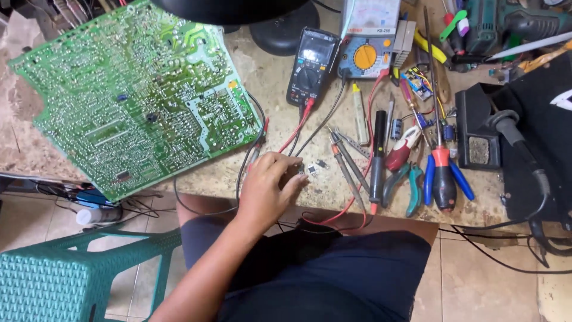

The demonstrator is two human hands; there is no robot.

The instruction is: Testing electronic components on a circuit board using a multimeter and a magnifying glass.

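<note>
Left hand: my left hand [269, 185] rests at the workbench [268, 77] front edge, fingers loosely curled and apart, clamped on nothing; fingertips [298, 179] point right.
Right hand: out of sight.
Small components: two tiny chip-like parts [314, 168] lie flat just right of my fingertips, almost touching.
Long axis: the pair runs left to right, slanting slightly away from me.
Around: circuit board [134, 89] well to the left, black multimeter [312, 65] beyond, probes [348, 161] just right.

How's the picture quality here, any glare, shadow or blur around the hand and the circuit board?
Head view: even, soft light; the green circuit board shows pale glare across its solder side; the hand is slightly motion-soft, fingertips on tiny parts; a dark lamp shade blocks the top edge.
</note>
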